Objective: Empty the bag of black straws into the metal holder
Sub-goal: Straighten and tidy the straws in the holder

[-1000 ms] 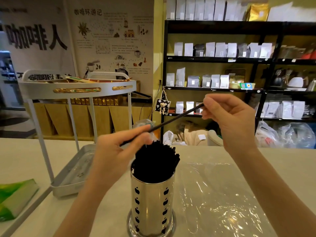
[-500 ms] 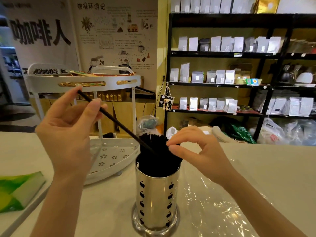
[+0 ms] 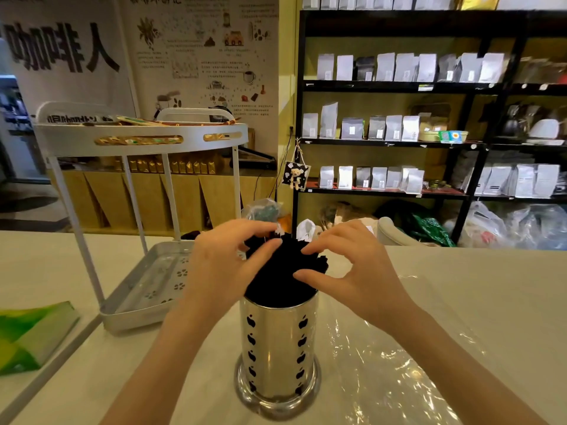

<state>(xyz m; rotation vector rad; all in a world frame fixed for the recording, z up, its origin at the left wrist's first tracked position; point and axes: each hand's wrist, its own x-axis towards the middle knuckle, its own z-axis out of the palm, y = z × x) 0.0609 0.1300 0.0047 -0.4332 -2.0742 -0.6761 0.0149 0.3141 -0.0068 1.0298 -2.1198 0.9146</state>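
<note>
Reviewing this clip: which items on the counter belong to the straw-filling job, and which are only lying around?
Part of the job:
black straws
metal holder
clear plastic bag, flat on the counter
left hand and right hand, both at the straw tops

Just lying about:
two-tier white rack
green booklet
shelves of pouches behind

Both bare forearms reached forward and inward from the lower corners, the hands meeting just above the straws [image 3: 283, 271]. The left hand [image 3: 227, 259] came in from the left, palm turned down and inward, its fingers bent with the tips resting on the left side of the bundle's top. The right hand [image 3: 349, 265] came in from the right, thumb low and forefinger higher, both lightly curved toward the bundle and touching its right edge. The two hands stood near each other, not touching.
</note>
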